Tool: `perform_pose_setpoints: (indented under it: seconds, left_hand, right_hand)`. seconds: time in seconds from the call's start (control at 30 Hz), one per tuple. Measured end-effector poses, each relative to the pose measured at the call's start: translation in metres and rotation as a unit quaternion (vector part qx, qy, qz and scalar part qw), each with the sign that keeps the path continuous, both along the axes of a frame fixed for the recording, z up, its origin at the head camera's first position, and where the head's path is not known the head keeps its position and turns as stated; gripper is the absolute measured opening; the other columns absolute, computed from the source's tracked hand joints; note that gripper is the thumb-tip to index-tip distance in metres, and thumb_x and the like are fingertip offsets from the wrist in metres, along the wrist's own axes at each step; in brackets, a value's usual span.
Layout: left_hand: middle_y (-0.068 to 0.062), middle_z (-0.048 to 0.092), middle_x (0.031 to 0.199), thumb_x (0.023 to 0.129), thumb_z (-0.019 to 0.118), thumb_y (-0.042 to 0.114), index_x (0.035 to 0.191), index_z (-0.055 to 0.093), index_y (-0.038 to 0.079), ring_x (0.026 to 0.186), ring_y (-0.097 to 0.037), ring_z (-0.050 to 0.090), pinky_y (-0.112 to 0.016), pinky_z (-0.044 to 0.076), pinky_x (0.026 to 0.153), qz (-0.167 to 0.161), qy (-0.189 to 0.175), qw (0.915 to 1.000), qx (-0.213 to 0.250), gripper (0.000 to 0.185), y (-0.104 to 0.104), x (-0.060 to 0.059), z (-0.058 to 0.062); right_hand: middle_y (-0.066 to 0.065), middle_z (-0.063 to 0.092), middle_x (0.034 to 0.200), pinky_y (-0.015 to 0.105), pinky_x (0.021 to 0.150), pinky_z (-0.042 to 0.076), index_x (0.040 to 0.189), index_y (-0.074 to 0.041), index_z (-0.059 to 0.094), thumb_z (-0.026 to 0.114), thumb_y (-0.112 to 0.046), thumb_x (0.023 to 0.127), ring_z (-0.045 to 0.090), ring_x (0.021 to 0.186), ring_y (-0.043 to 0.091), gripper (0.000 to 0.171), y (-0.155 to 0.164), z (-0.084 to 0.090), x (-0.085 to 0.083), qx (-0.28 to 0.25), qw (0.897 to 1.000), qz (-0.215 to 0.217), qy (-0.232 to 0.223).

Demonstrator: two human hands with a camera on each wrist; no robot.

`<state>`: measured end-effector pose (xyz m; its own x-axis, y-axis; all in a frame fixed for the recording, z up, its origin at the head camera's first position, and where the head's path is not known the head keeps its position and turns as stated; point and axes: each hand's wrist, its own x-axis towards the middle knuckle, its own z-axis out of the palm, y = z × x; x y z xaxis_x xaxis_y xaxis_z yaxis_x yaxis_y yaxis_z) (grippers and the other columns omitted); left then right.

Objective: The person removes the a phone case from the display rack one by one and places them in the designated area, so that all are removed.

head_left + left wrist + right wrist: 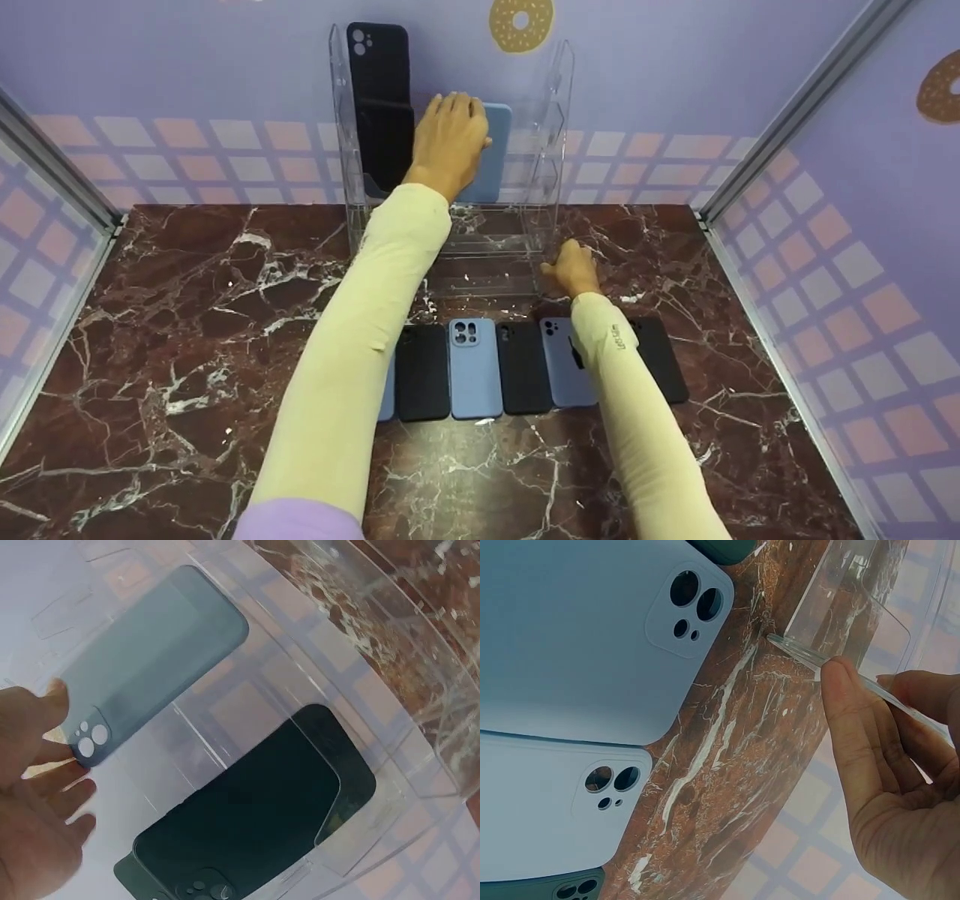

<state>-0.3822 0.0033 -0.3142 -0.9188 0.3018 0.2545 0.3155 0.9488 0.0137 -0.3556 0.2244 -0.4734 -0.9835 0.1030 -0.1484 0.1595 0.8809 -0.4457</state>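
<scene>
In the head view my left hand is up at the clear display rack. It pinches a light blue phone case at the camera-hole end, thumb and fingers showing in the left wrist view. The case stands in the rack, to the right of a black phone case; a second black case shows behind that one. My right hand holds the rack's lower right side, and in the right wrist view thumb and fingers pinch the clear edge.
On the marble-patterned table, several blue and black phone cases lie in a row before the rack, among them a light blue one and a black one. My right sleeve covers part of the row. Patterned walls stand behind and at both sides.
</scene>
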Motion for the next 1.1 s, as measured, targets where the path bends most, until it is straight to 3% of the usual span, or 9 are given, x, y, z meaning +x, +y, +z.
perform_pose_setpoints:
  seconds: [0.17,0.23,0.37,0.57,0.83,1.1]
  left_hand:
    - [-0.017,0.060,0.128,0.099,0.055,0.001,0.133,0.061,-0.003,0.113,-0.037,0.062,-0.042,0.052,0.096,-0.019,0.048,0.9938,0.098,0.034,0.004,0.002,-0.003]
    - [-0.015,0.062,0.122,0.097,0.056,-0.004,0.126,0.067,-0.001,0.105,-0.037,0.066,-0.041,0.055,0.088,-0.023,0.059,0.9897,0.128,0.031,0.004,0.003,-0.005]
    - [-0.013,0.065,0.113,0.100,0.060,0.003,0.115,0.073,0.001,0.100,-0.037,0.069,-0.041,0.057,0.085,-0.029,0.073,0.9826,0.168,0.021,0.005,0.003,-0.006]
    - [-0.011,0.068,0.103,0.098,0.064,0.014,0.106,0.078,0.004,0.096,-0.033,0.070,-0.038,0.057,0.083,-0.034,0.084,0.9788,0.184,0.018,0.005,0.002,-0.004]
    - [-0.012,0.069,0.101,0.099,0.063,0.011,0.103,0.078,0.003,0.093,-0.032,0.070,-0.036,0.057,0.083,-0.058,0.091,0.9781,0.178,0.017,0.004,0.006,-0.004]
    - [-0.014,0.070,0.109,0.100,0.060,0.012,0.109,0.075,-0.001,0.097,-0.032,0.071,-0.034,0.057,0.087,-0.108,0.146,0.9637,0.196,0.021,0.010,0.016,0.005]
  right_hand:
    - [0.032,0.061,0.123,0.055,0.107,0.040,0.108,0.009,0.063,0.074,-0.021,0.091,0.052,0.124,0.050,0.036,0.001,0.000,0.000,-0.002,1.000,-0.002,0.000]
    - [0.032,0.061,0.123,0.055,0.107,0.040,0.107,0.009,0.063,0.074,-0.020,0.090,0.052,0.124,0.050,0.035,0.000,0.000,0.000,-0.006,1.000,-0.004,-0.001]
    - [0.032,0.062,0.122,0.055,0.106,0.040,0.105,0.008,0.064,0.074,-0.020,0.090,0.054,0.122,0.050,0.034,-0.001,0.000,0.000,-0.005,1.000,-0.002,0.002]
    - [0.033,0.060,0.124,0.055,0.107,0.040,0.109,0.008,0.061,0.074,-0.020,0.090,0.053,0.123,0.051,0.037,-0.003,0.001,0.002,-0.007,1.000,-0.002,0.001]
    - [0.033,0.060,0.125,0.056,0.107,0.039,0.109,0.009,0.062,0.073,-0.021,0.090,0.052,0.123,0.052,0.037,-0.004,0.000,0.001,-0.005,1.000,0.002,0.002]
    - [0.032,0.061,0.122,0.054,0.109,0.037,0.106,0.009,0.063,0.073,-0.019,0.090,0.051,0.126,0.049,0.034,-0.003,-0.002,-0.003,-0.008,1.000,0.009,0.002]
